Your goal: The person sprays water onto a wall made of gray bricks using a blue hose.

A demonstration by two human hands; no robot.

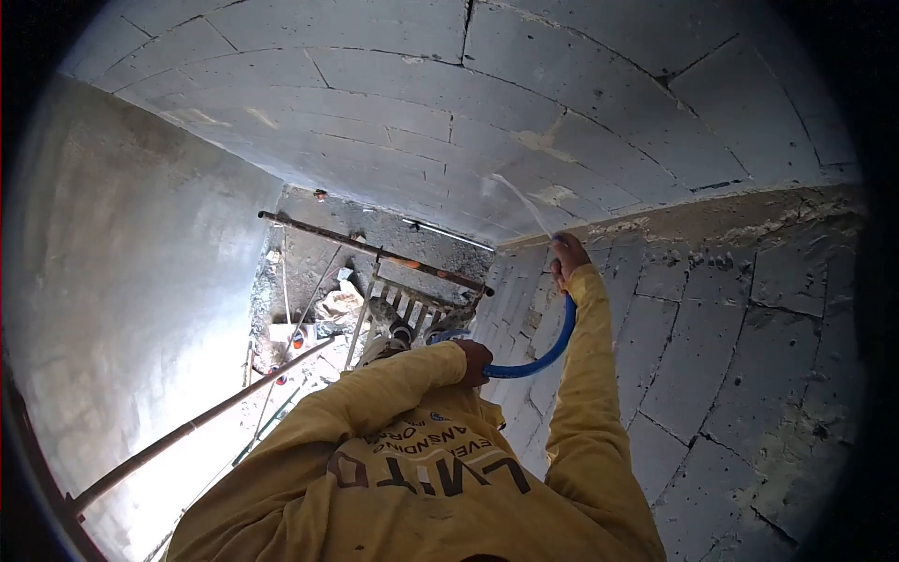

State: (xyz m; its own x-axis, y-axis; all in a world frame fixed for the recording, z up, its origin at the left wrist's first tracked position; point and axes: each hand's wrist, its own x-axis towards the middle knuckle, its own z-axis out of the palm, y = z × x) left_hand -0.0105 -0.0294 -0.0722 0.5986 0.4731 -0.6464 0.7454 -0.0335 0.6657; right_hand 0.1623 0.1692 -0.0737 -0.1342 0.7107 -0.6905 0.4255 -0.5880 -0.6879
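Observation:
A blue hose (546, 362) curves between my two hands in front of my chest. My right hand (567, 258) is closed around it near its end, close to the corner of the block walls. From that end a thin stream of water (526, 202) reaches toward the grey block wall (403, 103). Lower down, my left hand (475, 363) is wrapped round the hose near my waist. A short length of blue hose (448, 335) shows just beyond that hand.
My shoes (401, 328) stand on a slatted platform (419, 298) high above a littered floor. A rusty pole (375, 249) crosses beyond it, and another pole (201, 421) slopes at the left. A smooth plastered wall (131, 253) rises left; a block wall (698, 365) stands right.

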